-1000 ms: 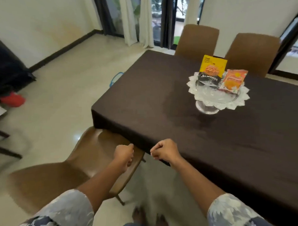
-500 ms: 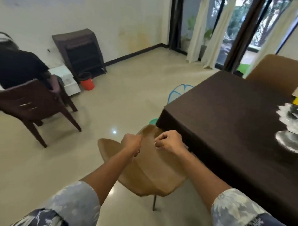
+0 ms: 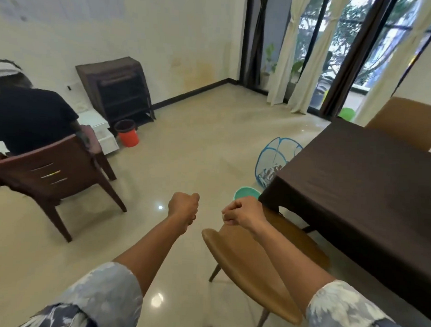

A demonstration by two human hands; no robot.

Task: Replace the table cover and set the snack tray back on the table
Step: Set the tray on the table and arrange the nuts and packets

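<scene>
A dark brown table cover point(image 3: 360, 193) lies spread over the table at the right, hanging over its near corner. The snack tray is out of view. My left hand point(image 3: 183, 207) is a closed fist held in the air above the floor, holding nothing. My right hand point(image 3: 243, 214) is also a closed fist, empty, hovering over the back of a tan chair point(image 3: 252, 269) just left of the table's corner. Neither hand touches the cover.
A blue mesh basket point(image 3: 275, 163) and a teal bowl point(image 3: 246, 193) sit on the floor by the table's corner. A person in black sits in a dark wooden chair point(image 3: 55, 175) at left. An orange bucket point(image 3: 127, 133) and dark rack point(image 3: 117, 89) stand by the wall. Another tan chair point(image 3: 406, 121) stands behind the table.
My view has swung left, away from the table, so the snack tray has left the frame. Both fists have come off the table edge and now hang over the chair and floor.
</scene>
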